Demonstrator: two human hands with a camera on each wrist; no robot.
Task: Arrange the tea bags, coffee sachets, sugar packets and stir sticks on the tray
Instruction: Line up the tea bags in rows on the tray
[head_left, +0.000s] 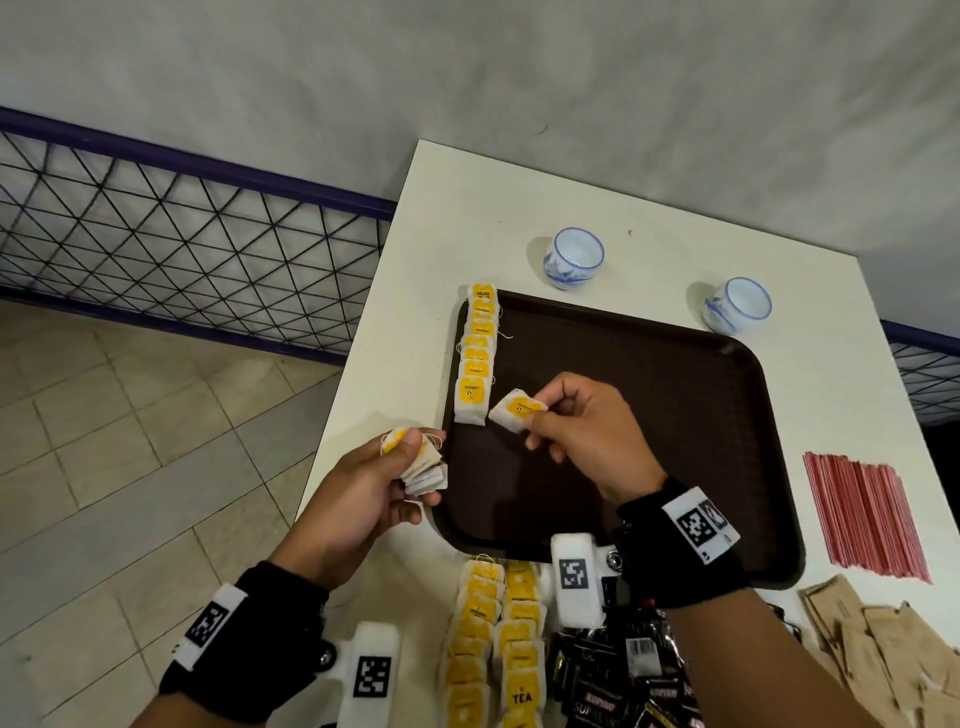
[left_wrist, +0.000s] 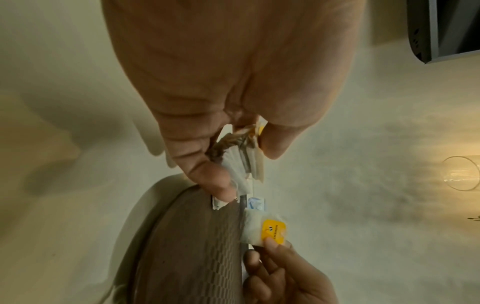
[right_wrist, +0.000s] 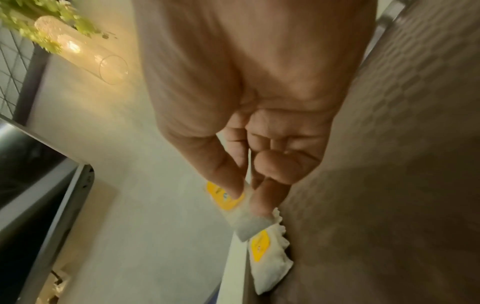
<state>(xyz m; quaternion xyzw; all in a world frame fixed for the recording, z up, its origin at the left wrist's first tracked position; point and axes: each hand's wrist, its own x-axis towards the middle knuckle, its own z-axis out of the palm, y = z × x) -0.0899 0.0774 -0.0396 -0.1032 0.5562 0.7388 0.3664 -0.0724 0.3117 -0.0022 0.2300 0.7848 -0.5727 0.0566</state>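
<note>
A dark brown tray (head_left: 675, 415) lies on the white table. A row of several yellow-tagged tea bags (head_left: 477, 353) runs along its left rim. My right hand (head_left: 540, 415) pinches one tea bag (head_left: 517, 410) just above the tray, beside the near end of that row; the right wrist view shows the same tea bag (right_wrist: 244, 214) between thumb and fingers. My left hand (head_left: 410, 462) grips a small stack of tea bags (head_left: 423, 467) over the tray's left edge; that stack (left_wrist: 246, 156) also shows in the left wrist view.
Two blue-and-white cups (head_left: 574, 258) (head_left: 737, 305) stand behind the tray. Red stir sticks (head_left: 865, 514) lie right of it, brown sugar packets (head_left: 883, 649) at the near right. More tea bags (head_left: 493, 649) and black coffee sachets (head_left: 623, 680) lie in front. The table's left edge drops to a tiled floor.
</note>
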